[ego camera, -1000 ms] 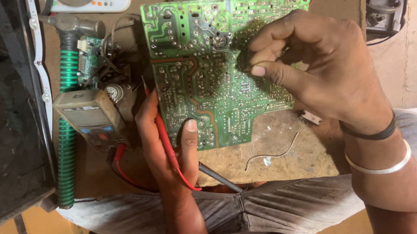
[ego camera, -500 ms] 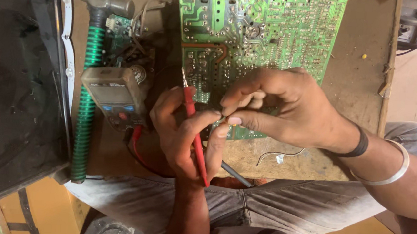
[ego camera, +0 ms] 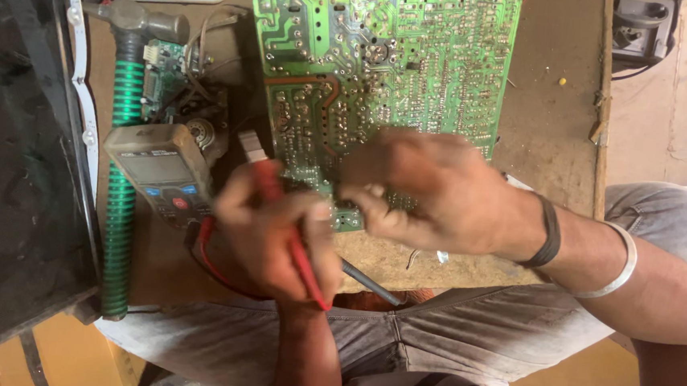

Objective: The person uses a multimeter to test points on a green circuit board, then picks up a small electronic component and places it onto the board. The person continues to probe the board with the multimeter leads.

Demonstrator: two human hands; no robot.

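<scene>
- At the near edge of the wooden bench, the left hand is closed around a red test probe, fingers wrapped about its shaft.
- The probe's long axis runs slantwise, its pale tip up and to the left near the board's lower left corner, its tail down toward the person's lap.
- The green circuit board lies solder side up, just beyond both hands; its near edge sits under the right hand.
- The right hand is blurred (it looks pinched together over the board's near edge), and I cannot tell whether it holds anything.
- A dark probe pokes out below the left hand, pointing right.
- The multimeter rests just left of the left hand, red lead curling under it.
- A hammer with a green handle lies farther left, beside a dark screen panel.
- Bare bench shows to the right of the board; the left side is crowded.
</scene>
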